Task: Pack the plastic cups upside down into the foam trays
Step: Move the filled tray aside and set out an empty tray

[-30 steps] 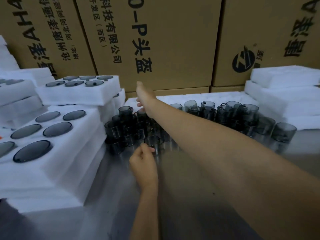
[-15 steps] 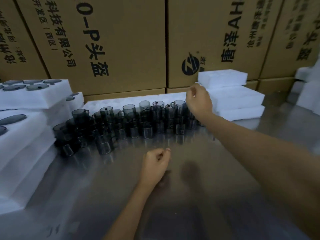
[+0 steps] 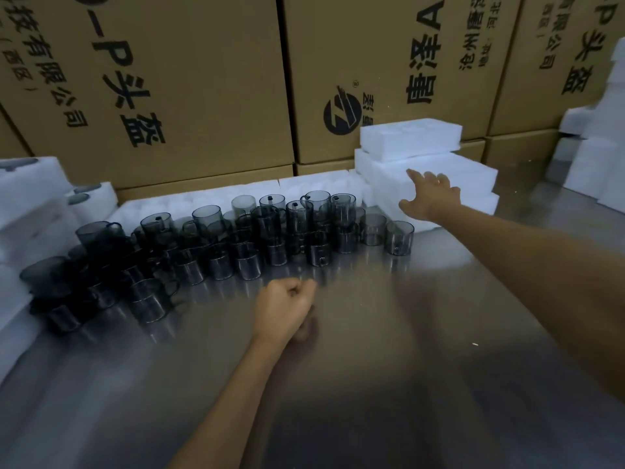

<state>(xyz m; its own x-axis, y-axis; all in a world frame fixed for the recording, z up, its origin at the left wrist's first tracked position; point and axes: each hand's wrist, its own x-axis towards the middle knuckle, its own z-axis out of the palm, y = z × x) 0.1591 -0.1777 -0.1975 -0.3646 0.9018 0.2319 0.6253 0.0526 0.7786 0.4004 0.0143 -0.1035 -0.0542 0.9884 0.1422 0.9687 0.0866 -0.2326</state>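
Note:
Several smoky grey plastic cups (image 3: 216,245) stand crowded together on the steel table (image 3: 389,350), some stacked. A stack of empty white foam trays (image 3: 412,140) sits at the back right. My right hand (image 3: 429,194) reaches out with spread fingers at the front of a lower tray (image 3: 473,177) in that stack; I cannot tell whether it touches it. My left hand (image 3: 284,308) is curled into a loose fist above the table in front of the cups, holding nothing. At the left edge are foam trays (image 3: 30,184) with cups set in them.
Tall brown cardboard boxes (image 3: 189,79) wall off the back of the table. A long flat foam tray (image 3: 209,198) lies behind the cups. More white foam pieces (image 3: 595,143) pile up at the far right.
The view has swung right. My right hand has moved from over the cups to the foam stack and opened its fingers. My left hand, curled, stays in front of the cups.

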